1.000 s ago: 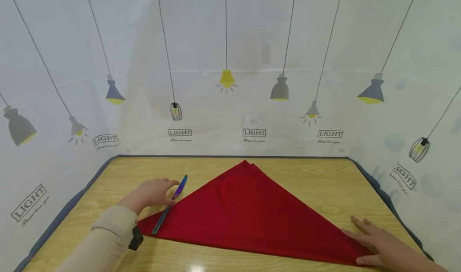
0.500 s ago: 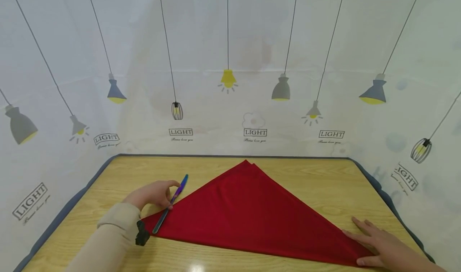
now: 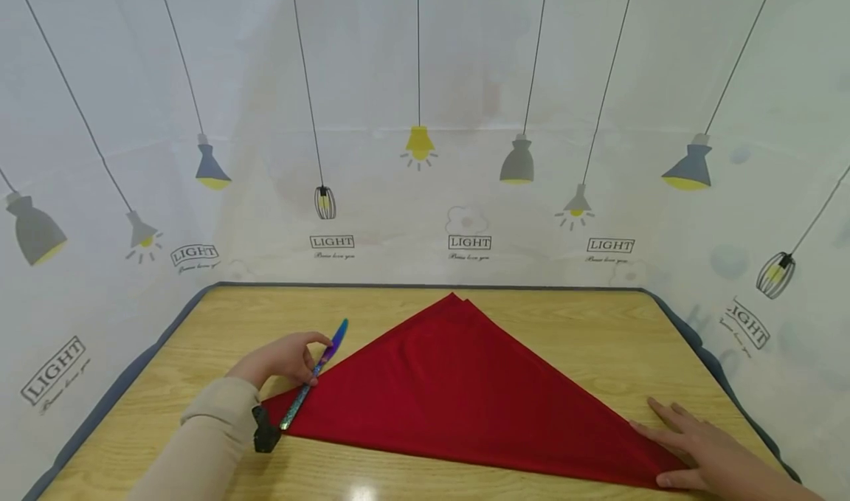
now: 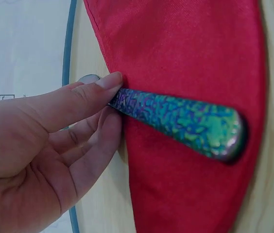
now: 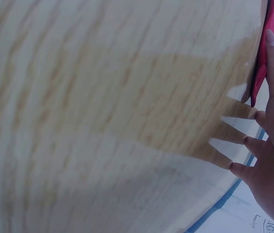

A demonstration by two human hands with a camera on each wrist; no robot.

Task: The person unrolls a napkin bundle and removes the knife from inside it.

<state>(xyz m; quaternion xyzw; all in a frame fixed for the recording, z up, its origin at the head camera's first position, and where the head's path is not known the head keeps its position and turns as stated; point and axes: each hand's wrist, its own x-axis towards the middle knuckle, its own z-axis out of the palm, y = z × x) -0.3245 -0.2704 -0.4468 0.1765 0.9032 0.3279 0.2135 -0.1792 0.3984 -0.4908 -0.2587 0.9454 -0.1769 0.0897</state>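
A red cloth napkin (image 3: 438, 390), folded into a triangle, lies on the table with its peak at the back. Across its left corner slants an iridescent table knife (image 3: 332, 344), blade towards the back. My left hand (image 3: 288, 358) pinches the knife near its middle between thumb and fingers. In the left wrist view the textured handle (image 4: 180, 119) shows blue, green and purple over the napkin, and the hand (image 4: 54, 136) hides most of the blade. My right hand (image 3: 697, 442) rests with spread fingers on the napkin's right corner, thumb at the front edge.
The wooden table (image 3: 571, 316) has a dark blue edging (image 3: 425, 286) at its back and sides. White sheeting (image 3: 372, 66) printed with hanging lamps encloses it on three sides. A dark wrist camera (image 3: 266, 433) sits beneath my left cuff, beside the napkin's left corner.
My left fingers have closed from a loose reach to a pinch on the knife. The knife's handle has turned slightly, its patterned face now showing. Right hand and napkin stay in place.
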